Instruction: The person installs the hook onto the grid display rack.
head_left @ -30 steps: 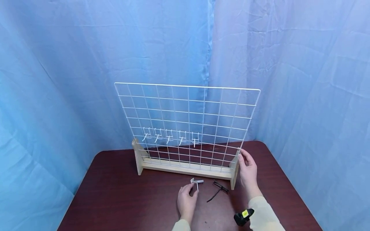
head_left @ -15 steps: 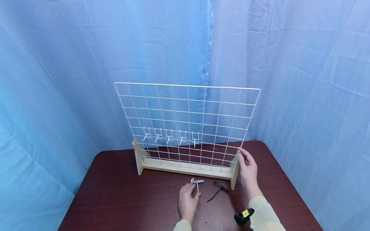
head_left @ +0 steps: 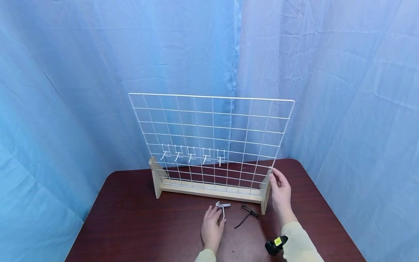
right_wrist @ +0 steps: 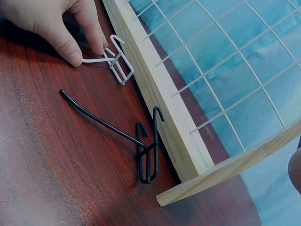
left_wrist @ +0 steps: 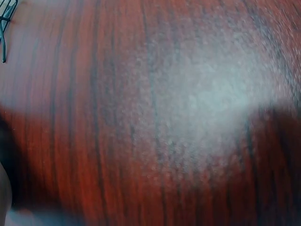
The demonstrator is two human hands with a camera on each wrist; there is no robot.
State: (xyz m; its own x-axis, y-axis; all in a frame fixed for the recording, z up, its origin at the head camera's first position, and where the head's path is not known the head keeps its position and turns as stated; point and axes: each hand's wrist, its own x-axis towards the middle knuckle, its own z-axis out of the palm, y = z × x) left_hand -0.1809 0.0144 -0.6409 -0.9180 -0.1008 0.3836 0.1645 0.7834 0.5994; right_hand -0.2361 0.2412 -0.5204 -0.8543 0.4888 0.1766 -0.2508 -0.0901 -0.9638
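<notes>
A white wire grid panel point(head_left: 204, 133) stands in a pale wooden base point(head_left: 209, 191). Several white wire hooks point(head_left: 191, 156) hang in a row on its lower left part. On the table lies a loose white hook point(head_left: 224, 206); my left hand point(head_left: 212, 229) is beside it, thumb at the tip of its prong and fingers near its frame. To the right of it is a black hook point(right_wrist: 148, 150), lying apart from both hands. My right hand point(head_left: 280, 193) holds the stand's right wooden upright point(head_left: 265, 194) at the panel's edge, thumb in front; some fingers are hidden.
The dark red wooden table point(head_left: 131, 218) has rounded back corners. Blue curtains point(head_left: 183, 47) surround it on the back and sides. A black wrist device point(head_left: 275, 246) with a yellow label sits at the right sleeve.
My left hand's fingers have spread slightly and the thumb has slid a little down the white hook's prong. The right hand, the stand and the black hook stay put.
</notes>
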